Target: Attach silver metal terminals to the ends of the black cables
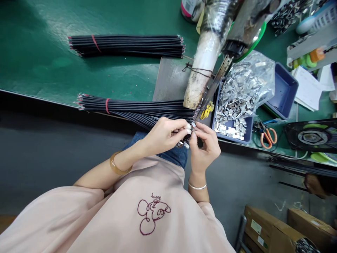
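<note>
My left hand (168,133) is closed in a pinch, with white coverings on its fingertips. What it pinches is hidden. Against those fingertips, my right hand (205,142) holds a small metal connector (193,125) between thumb and fingers. A bundle of black cables (142,109), tied with a red band, lies along the bench edge behind my left hand, some cables fanned toward my lap. More metal connectors (186,144) show just below my fingers. Right of my hands, a blue tray (247,138) holds many loose metal connectors (235,117) and a clear plastic bag (256,75).
A second banded cable bundle (126,45) lies farther back on the green bench (47,73). A wrapped white post (196,79) and a metal bar (214,88) slant down close above my hands. Orange-handled pliers (268,137), yellow pieces (206,110) and a black fan (313,135) are at right.
</note>
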A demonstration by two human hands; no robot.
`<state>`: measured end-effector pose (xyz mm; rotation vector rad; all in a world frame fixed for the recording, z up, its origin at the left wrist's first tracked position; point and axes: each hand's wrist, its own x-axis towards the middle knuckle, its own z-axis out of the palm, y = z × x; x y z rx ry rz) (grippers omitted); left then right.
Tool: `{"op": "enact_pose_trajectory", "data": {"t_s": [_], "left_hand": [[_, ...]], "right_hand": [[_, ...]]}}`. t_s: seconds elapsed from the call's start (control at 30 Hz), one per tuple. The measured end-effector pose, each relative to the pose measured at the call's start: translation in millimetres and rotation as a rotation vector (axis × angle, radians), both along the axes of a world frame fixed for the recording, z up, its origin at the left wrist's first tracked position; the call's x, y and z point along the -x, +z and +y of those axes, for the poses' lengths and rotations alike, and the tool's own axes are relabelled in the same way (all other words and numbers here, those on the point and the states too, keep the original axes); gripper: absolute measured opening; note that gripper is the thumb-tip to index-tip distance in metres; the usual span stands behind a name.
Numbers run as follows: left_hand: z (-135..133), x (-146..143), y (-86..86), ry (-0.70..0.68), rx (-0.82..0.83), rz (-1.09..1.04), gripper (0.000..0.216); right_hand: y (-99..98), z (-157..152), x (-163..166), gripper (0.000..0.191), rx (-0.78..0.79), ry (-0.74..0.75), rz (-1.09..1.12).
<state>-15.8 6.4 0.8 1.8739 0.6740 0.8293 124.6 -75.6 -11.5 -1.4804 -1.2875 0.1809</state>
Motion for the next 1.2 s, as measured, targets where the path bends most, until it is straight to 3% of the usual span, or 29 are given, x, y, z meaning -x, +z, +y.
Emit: {"op": "enact_pose_trajectory", "data": {"t_s": [0.17, 0.3, 0.57, 0.8, 1.03, 1.2], "left_hand": [[1.5, -5.5, 7.5, 0.036, 0.225, -0.09, 0.014], [-0.2, -10.4, 8.0, 0.069, 0.302, -0.113, 0.014], [-1.1, -13.4, 5.9, 0.067, 0.374, -0.121, 0.01], [-1.0, -13.5, 9.2, 0.058, 0.414, -0.134, 0.007], [-0.5, -14.8, 8.4, 0.061, 0.437, -0.173, 0.009], [0.6, -13.2, 11.7, 0.072, 0.447, -0.159, 0.01]], "right_hand": [[4.4, 0.3, -5.5, 0.015, -0.064, -0.091, 0.097], [7.0, -3.0, -8.4, 0.012, -0.169, -0.121, -0.084], [-5.4, -3.6, -4.7, 0.027, -0.185, -0.06, -0.299], [-5.0, -2.5, -5.4, 0.014, -0.172, -0.056, -0.026], [-4.1, -2.9, -7.3, 0.02, -0.234, -0.037, -0.302], [-7.0, 0.2, -10.2, 0.014, -0.176, -0.025, -0.06]]}}
